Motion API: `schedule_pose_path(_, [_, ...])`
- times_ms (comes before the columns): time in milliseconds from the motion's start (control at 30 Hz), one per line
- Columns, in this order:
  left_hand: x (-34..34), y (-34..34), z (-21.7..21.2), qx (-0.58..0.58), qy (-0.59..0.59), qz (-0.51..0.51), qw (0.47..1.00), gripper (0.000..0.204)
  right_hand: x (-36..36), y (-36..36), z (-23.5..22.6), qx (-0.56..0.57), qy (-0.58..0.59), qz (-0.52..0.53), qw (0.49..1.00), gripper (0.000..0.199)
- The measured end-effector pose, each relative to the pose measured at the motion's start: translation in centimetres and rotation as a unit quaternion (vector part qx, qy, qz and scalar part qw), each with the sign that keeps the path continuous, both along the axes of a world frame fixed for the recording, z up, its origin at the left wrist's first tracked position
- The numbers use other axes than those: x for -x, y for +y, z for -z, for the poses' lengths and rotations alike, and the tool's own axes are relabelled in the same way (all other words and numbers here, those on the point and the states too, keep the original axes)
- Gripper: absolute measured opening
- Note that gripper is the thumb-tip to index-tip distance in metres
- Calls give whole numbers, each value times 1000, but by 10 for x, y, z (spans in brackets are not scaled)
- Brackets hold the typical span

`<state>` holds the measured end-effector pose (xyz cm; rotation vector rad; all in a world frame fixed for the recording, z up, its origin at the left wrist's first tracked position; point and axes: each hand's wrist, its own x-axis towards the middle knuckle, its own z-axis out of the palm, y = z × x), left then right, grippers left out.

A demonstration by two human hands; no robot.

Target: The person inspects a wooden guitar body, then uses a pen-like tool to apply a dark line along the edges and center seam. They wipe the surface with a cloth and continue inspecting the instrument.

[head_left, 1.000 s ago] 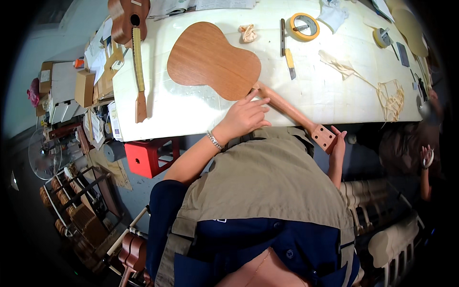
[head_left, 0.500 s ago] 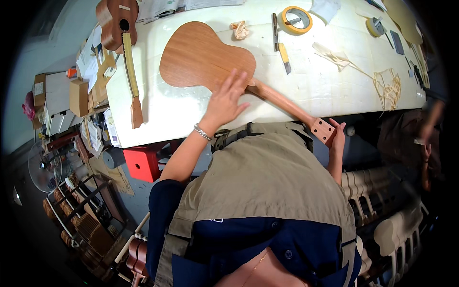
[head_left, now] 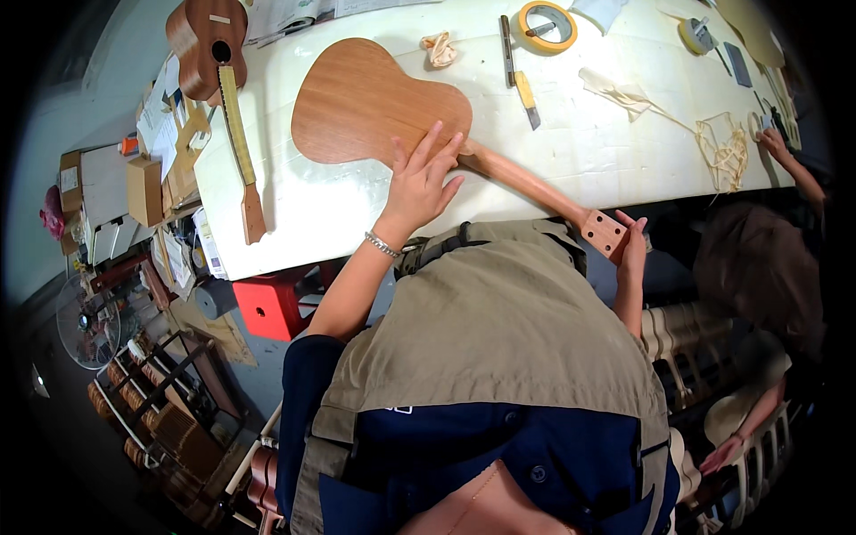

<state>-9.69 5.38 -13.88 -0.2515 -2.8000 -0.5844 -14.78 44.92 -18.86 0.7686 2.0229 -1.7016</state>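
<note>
A: Where do we find the instrument? 
B: We see the unfinished ukulele [head_left: 383,116] lying back-up on the white table [head_left: 571,169], its headstock [head_left: 605,234] overhanging the near edge.

A: And the hands? 
B: The left hand [head_left: 423,183] rests flat, fingers spread and released, where body meets neck. The right hand [head_left: 633,250] grasps the headstock.

A: How far along do we judge it? 
B: Body and neck are joined; we see no tuners or strings, so fitting appears left.
</note>
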Motion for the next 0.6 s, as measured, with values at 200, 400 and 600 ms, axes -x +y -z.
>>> schedule_pose_path(200, [-5,-7,6,39,-32,25,998,32,0,1,6,3,4,3,1000,66])
schedule_pose_path(400, [-7,-34,-2,31,-46,-54,997,26,-1,2,3,-9,4,0,1000,65])
schedule_pose_path(600, [-10,-74,4,-92,70,-202,973,26,-2,3,4,-11,3,-4,1000,65])
